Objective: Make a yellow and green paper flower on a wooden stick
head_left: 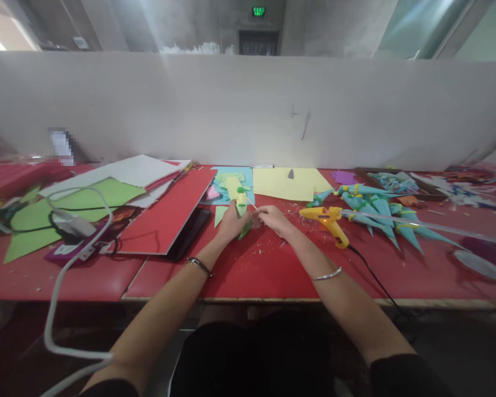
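My left hand (230, 221) is closed round a small yellow-green paper piece (241, 203) with a green top, held upright above the red tabletop (264, 270). Just right of it, my right hand (275, 219) pinches a thin pale stick (251, 204), which slants up toward the paper piece. A bit of green shows below my left fingers. Farther right lies a yellow glue gun (326, 220), with a long clear rod out of its back end. Behind the hands are cut paper pieces on a blue sheet (248, 172) and a pale yellow sheet (287, 184).
Several blue paper cones (380, 207) lie on the right, near a brown tray (432, 193). At left are a red board (165, 215), a green sheet (33, 231), a purple power strip (72, 249) and a looping white cable (52, 309). A white partition (190, 110) stands behind.
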A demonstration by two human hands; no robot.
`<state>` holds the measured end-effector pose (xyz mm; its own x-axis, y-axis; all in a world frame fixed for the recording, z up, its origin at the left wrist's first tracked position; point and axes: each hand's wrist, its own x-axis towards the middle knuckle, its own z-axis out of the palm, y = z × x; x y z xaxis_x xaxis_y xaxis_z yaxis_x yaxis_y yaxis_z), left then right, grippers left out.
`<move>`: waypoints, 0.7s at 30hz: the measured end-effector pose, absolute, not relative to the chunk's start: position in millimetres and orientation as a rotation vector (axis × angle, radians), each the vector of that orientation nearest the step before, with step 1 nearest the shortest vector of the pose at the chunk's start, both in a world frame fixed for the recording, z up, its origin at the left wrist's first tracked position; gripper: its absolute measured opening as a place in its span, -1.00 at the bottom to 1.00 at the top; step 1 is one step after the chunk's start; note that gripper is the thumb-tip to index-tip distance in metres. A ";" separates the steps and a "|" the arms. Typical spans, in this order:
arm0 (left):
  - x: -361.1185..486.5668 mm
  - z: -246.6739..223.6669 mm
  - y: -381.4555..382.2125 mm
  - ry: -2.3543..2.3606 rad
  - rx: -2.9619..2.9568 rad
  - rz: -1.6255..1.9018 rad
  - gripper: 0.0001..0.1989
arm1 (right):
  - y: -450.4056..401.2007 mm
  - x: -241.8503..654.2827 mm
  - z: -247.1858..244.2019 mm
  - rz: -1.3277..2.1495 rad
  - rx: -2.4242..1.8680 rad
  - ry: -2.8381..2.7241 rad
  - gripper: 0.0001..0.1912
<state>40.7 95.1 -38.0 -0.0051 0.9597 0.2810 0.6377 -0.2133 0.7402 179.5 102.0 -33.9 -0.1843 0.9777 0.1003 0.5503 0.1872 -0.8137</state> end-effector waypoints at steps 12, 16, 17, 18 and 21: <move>40.5 -36.8 94.2 1.566 2.013 1.034 -0.61 | 96.9 185.9 -28.2 0.954 -1.263 -2.073 -0.92; 40.6 -36.8 94.6 1.566 2.061 0.997 -0.64 | 99.1 185.0 -32.3 0.911 -1.265 -2.077 -0.91; 40.5 -36.8 94.5 1.569 2.074 0.984 -0.65 | 99.2 185.0 -32.5 0.907 -1.259 -2.078 -0.90; 40.4 -36.8 94.3 1.572 2.085 0.975 -0.66 | 99.2 185.3 -32.4 0.905 -1.251 -2.077 -0.89; 40.3 -36.4 93.3 1.589 2.098 0.969 -0.69 | 98.4 186.9 -30.2 0.904 -1.246 -2.052 -0.87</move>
